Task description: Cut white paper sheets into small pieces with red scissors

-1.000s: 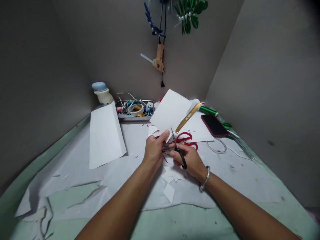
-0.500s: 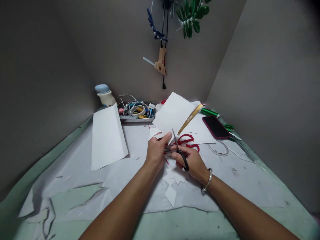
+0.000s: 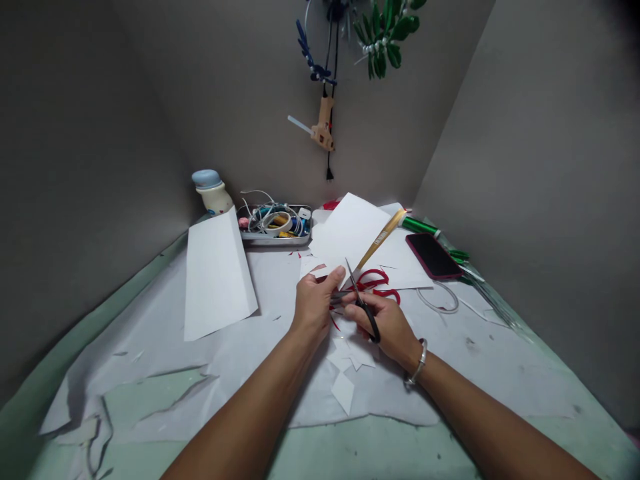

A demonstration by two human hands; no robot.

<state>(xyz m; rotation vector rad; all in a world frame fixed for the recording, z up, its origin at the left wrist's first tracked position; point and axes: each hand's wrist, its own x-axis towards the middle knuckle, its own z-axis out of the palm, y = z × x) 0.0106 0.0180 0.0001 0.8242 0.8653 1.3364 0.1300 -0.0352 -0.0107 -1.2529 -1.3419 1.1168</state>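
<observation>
In the head view, my left hand (image 3: pixel 315 303) pinches the near edge of a white paper sheet (image 3: pixel 345 223) between thumb and fingers. My right hand (image 3: pixel 385 323) is closed around black-handled scissors (image 3: pixel 369 320), whose blades are spread at the sheet's near edge beside my left thumb. Red-handled scissors (image 3: pixel 387 293) lie just behind my right hand, partly covered. Below my hands, a white paper diamond (image 3: pixel 343 392) and a pointed white cut-out (image 3: pixel 361 359) rest on the table covering. A slim gold tool with lettering (image 3: pixel 380 241) lies to the right of the sheet.
A folded white sheet (image 3: pixel 217 280) stands at left. Behind are a lidded jar (image 3: pixel 214 197) and a metal tray (image 3: pixel 275 241) of tapes and cords. A phone (image 3: pixel 434 255), green roll (image 3: pixel 419 226) and wire coil (image 3: pixel 440 298) lie right. A glue gun (image 3: pixel 324 125) hangs above.
The far corner of the held sheet has dipped a little towards the table. My hands and the black-handled scissors keep nearly the same place; the whole view shifts slightly.
</observation>
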